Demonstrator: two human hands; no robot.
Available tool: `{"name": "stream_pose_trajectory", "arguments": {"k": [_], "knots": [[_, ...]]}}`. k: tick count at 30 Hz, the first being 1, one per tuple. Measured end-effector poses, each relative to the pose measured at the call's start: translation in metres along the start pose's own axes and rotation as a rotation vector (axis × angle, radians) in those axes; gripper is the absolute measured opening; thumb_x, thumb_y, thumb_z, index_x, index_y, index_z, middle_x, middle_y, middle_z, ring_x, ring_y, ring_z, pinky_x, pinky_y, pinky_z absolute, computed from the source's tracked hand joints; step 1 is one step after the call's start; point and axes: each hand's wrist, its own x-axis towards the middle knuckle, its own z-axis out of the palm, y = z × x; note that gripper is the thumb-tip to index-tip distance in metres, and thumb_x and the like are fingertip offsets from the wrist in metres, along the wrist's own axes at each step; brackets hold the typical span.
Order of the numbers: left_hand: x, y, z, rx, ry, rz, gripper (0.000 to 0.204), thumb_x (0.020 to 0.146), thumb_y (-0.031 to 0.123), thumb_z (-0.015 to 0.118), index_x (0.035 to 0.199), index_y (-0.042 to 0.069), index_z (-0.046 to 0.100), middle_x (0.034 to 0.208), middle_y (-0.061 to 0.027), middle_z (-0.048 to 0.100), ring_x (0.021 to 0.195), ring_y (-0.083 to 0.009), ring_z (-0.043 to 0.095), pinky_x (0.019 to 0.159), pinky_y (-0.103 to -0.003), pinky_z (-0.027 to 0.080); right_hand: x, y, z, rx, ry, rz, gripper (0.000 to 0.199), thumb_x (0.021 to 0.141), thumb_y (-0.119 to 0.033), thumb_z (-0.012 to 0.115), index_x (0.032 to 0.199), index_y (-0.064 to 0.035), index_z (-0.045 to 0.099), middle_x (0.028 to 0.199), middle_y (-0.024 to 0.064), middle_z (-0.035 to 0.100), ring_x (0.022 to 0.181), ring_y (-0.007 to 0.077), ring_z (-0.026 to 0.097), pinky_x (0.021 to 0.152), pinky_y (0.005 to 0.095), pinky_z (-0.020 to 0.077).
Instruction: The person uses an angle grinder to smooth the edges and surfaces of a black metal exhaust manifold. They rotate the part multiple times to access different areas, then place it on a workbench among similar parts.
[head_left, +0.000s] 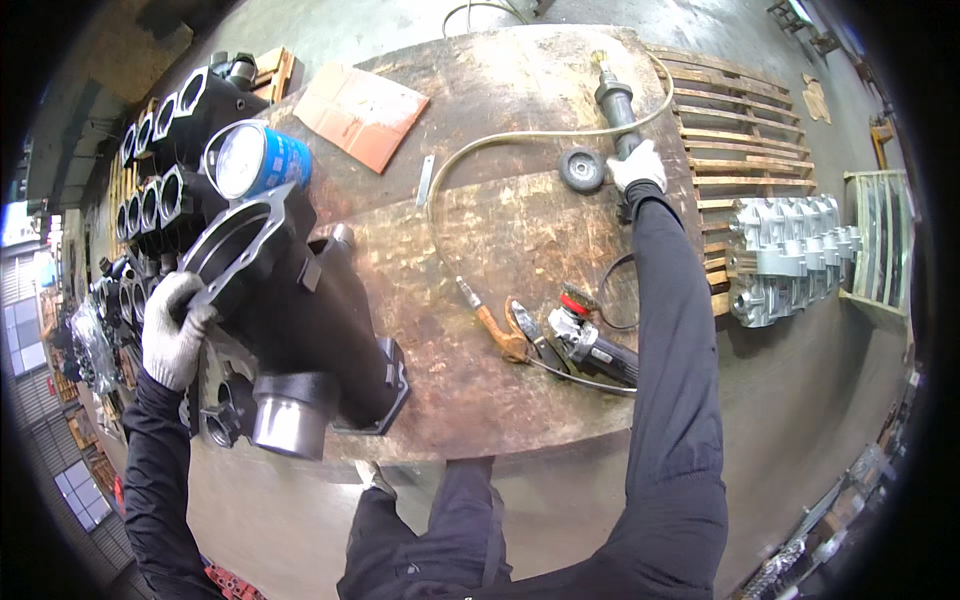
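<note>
My left hand [172, 330], in a white knit glove, is closed on the flange rim of a large black metal pipe housing [290, 310]. The housing lies tilted at the left end of the worn table, its wide opening at the upper left and a bare silver stub pointing down. Far to the right, my gloved right hand [638, 168] is wrapped round a long dark straight grinder [613, 98], whose narrow nose points away from me. Just left of that hand lies a small black wheel [582, 170]. The right fingers are partly hidden.
An angle grinder [605, 352] and an orange-handled air gun [500, 338] lie near the table's front, with a hose [500, 140] looping behind. Cardboard [362, 115], a metal strip [425, 180] and a blue tin [270, 160] are further left. A pallet [745, 130] and silver castings [790, 255] stand right.
</note>
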Motion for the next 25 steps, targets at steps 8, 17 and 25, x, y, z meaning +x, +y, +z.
{"name": "stream_pose_trajectory", "arguments": {"k": [8, 17, 25], "knots": [[0.011, 0.023, 0.008, 0.088, 0.119, 0.168, 0.024, 0.08, 0.023, 0.072, 0.086, 0.001, 0.066, 0.081, -0.0155, 0.062, 0.08, -0.0318, 0.062, 0.074, -0.039, 0.05, -0.105, 0.127, -0.17, -0.008, -0.261, -0.241, 0.071, 0.077, -0.056, 0.07, 0.092, 0.0138, 0.069, 0.066, 0.0209, 0.068, 0.072, 0.0337, 0.073, 0.068, 0.0406, 0.0557], [0.008, 0.028, 0.005, 0.133, 0.069, 0.145, 0.044, 0.088, 0.047, 0.065, 0.099, 0.005, 0.07, 0.098, -0.0213, 0.068, 0.095, -0.0365, 0.065, 0.084, -0.044, 0.051, -0.432, 0.245, -0.25, 0.746, -0.397, 0.363, 0.041, 0.095, -0.037, 0.063, 0.105, 0.0024, 0.061, 0.077, 0.009, 0.065, 0.054, 0.0171, 0.061, 0.047, 0.0303, 0.0507], [-0.085, 0.03, 0.015, -0.775, 0.544, 0.308, 0.061, 0.083, 0.039, 0.078, 0.131, 0.008, 0.057, 0.125, -0.0192, 0.061, 0.12, -0.0386, 0.057, 0.108, -0.047, 0.04, -0.65, 0.157, -0.227, 1.251, -0.632, 0.277, 0.054, 0.082, -0.009, 0.068, 0.13, -0.0034, 0.045, 0.111, 0.0175, 0.063, 0.091, 0.0297, 0.07, 0.076, 0.0386, 0.0621]]}}
